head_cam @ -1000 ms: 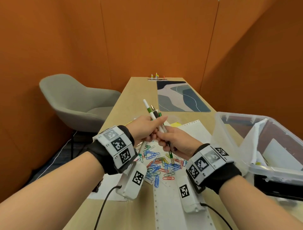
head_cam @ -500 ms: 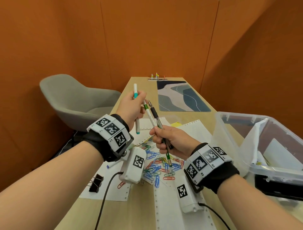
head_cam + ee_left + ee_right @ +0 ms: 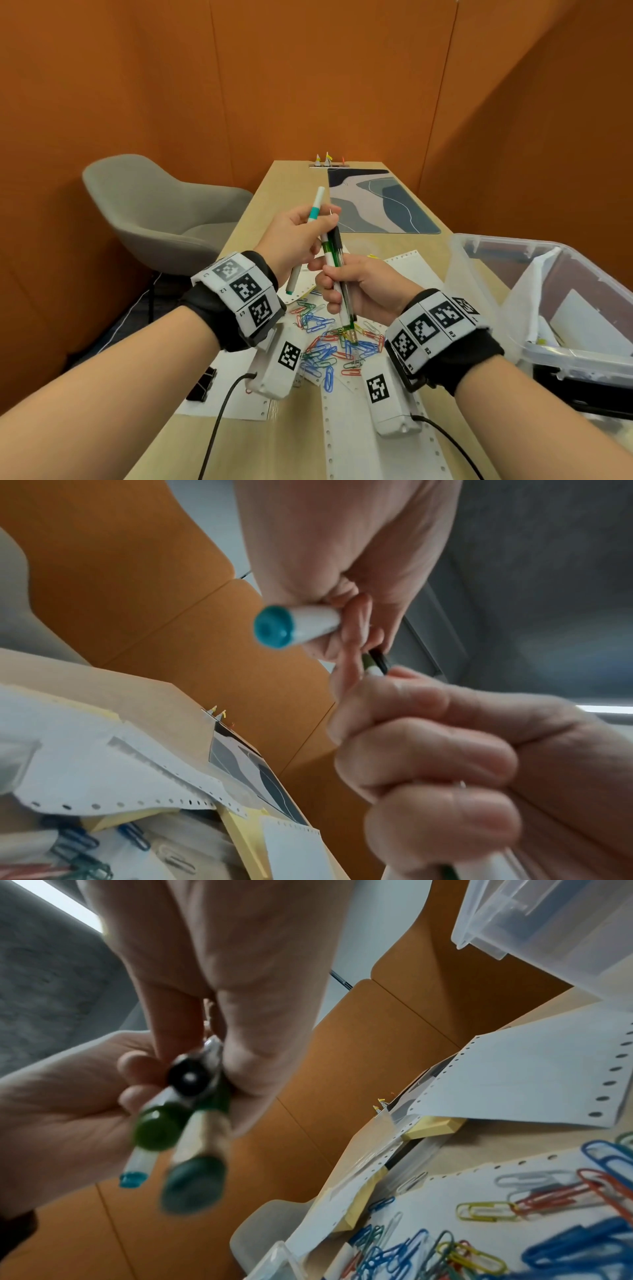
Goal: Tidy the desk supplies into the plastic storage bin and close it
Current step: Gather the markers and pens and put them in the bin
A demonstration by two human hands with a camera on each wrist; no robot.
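Desk (image 3: 260,442) runs away toward 12 o'clock, littered with supplies. Clear plastic bin (image 3: 486,274) sits at 3 o'clock, lid off, some paper already inside. Loose sheets of paper (image 3: 349,445) lie under a scatter of paper clips (image 3: 329,342) at 6 o'clock of the hands; a black binder clip (image 3: 202,385) sits at 8 o'clock.

Step in hand, by my read: gathering pens into one bunch before binning. Right hand (image 3: 363,291) is fisted round a bundle of pens (image 3: 337,270), held near upright above the clips. Left hand (image 3: 294,236) grips a teal marker (image 3: 310,229) and its fingers touch the bundle's upper end — looks like a merge.

Next move likely needs the marker slid in beside the bundle, one hand taking all, then a swing to 3 o'clock and a drop in the bin — clips and paper still to go.
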